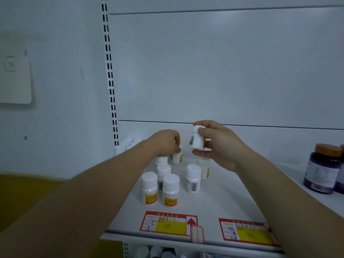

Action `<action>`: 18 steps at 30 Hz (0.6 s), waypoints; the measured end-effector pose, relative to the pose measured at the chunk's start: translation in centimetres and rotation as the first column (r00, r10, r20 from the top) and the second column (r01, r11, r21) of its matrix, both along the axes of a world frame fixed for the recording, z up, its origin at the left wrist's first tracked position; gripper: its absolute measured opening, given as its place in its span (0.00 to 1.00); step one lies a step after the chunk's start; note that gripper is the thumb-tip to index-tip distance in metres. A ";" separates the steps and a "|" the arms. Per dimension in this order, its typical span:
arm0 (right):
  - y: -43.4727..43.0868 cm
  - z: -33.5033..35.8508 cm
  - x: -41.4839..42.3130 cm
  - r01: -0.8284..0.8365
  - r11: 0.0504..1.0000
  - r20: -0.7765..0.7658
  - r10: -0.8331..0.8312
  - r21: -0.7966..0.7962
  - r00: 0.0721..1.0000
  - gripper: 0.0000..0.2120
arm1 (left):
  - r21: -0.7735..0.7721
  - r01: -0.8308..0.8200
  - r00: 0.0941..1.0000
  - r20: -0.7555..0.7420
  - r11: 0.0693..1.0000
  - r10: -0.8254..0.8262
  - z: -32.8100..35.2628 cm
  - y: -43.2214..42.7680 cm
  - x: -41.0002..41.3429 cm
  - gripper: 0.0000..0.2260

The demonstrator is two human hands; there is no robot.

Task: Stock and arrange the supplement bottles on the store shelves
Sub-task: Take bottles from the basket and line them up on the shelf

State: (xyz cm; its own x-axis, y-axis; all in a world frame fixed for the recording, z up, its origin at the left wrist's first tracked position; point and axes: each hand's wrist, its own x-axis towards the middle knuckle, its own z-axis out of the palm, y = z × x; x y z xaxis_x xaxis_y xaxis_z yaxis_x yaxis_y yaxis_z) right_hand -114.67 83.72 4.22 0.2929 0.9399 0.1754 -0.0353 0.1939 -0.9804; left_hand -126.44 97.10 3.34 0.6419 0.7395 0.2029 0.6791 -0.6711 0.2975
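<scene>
Right hand [214, 146] grip raising white bottle [197, 139], left hand [165, 141] atop shelf bottle [176, 157]

I see a white shelf [232, 198] carrying small white bottles [170, 189] left of centre, purple jars [323, 169] at its right edge, and two red price tags [168, 223] along the front.
</scene>
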 end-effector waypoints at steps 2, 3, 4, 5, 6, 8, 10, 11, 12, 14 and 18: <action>0.0 0.0 0.1 -0.010 1.000 -0.015 0.010 0.008 1.000 0.07 | 0.013 -0.017 1.000 0.011 1.000 0.017 0.0 0.1 0.1 0.08; 0.0 -0.1 0.1 -0.016 1.000 -0.011 0.016 0.009 1.000 0.07 | 0.020 -0.024 1.000 0.014 1.000 0.024 -0.1 0.2 0.1 0.08; 0.0 -0.1 0.1 -0.022 1.000 -0.003 0.022 0.008 1.000 0.07 | 0.027 -0.029 0.999 0.022 0.999 0.028 -0.2 0.2 0.0 0.09; 0.1 -0.2 0.1 -0.026 1.000 0.008 0.026 0.008 1.000 0.07 | 0.025 -0.035 0.999 0.043 0.999 0.034 -0.3 0.2 0.0 0.09; 0.1 -0.2 0.0 -0.028 1.000 0.016 0.028 0.012 0.999 0.07 | 0.012 -0.042 0.996 0.085 0.999 0.041 -0.3 0.3 -0.1 0.08; 0.1 -0.2 0.0 -0.024 0.999 0.019 0.024 0.026 1.000 0.07 | -0.036 -0.053 0.967 0.248 0.998 0.060 0.0 0.2 -0.3 0.06; 0.1 -0.1 0.1 -0.010 0.999 -0.001 0.010 0.041 1.000 0.07 | -0.146 -0.036 0.863 0.495 0.989 0.104 0.8 -0.4 -0.8 0.06; 0.1 0.0 0.2 -0.004 0.999 -0.019 0.004 0.043 1.000 0.07 | -0.250 0.024 0.765 0.628 0.968 0.143 1.2 -0.8 -1.1 0.07; 0.1 0.1 0.2 0.000 0.999 -0.044 0.001 0.042 0.999 0.07 | -0.358 0.131 0.649 0.736 0.924 0.193 1.6 -1.4 -1.5 0.09; 0.1 0.2 0.2 -0.001 0.999 -0.086 0.005 0.045 0.996 0.09 | -0.481 0.372 0.470 0.835 0.794 0.286 1.9 -2.5 -2.3 0.12; 0.2 0.0 -0.1 -0.006 0.996 -0.032 0.009 0.084 0.999 0.07 | -0.477 0.595 0.309 0.879 0.646 0.364 2.0 -3.6 -3.9 0.12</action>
State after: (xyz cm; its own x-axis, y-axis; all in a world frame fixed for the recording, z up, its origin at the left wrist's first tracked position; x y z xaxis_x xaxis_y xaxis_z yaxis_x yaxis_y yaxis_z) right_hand -114.78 83.95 4.25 0.2925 0.9245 0.2444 -0.0687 0.2752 -0.9589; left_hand -130.30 93.46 5.32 0.4884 0.8476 0.2075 -0.4100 0.0130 0.9120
